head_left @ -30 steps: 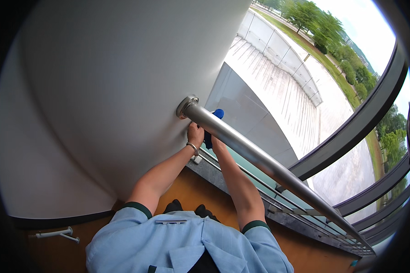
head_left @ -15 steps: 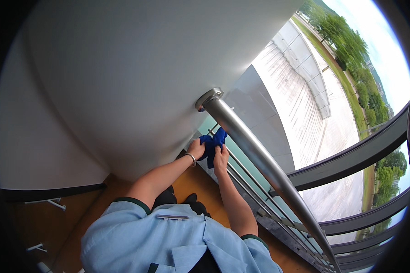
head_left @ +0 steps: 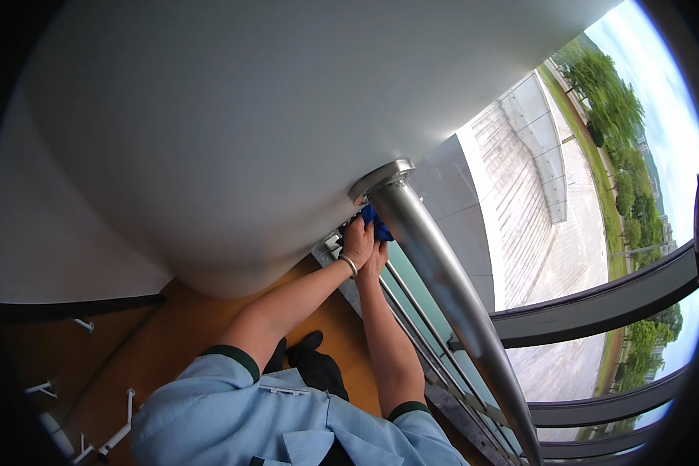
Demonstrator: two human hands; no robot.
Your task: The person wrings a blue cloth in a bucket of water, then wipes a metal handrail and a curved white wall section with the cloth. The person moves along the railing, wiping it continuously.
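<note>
Blue cloth is bunched up around mid-frame, right by the upper end of the steel handrail. Hands are together on it: left hand curled round it, right hand snug against the left, can't tell how tightly that one's closed. Big pale wall fills the upper left, orange-brown floor lower down.

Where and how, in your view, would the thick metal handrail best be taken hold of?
Grip the handrail perhaps mid-length, from above: it's a bare round tube there, while the left hand, right hand and blue cloth appear near its wall flange.
</note>
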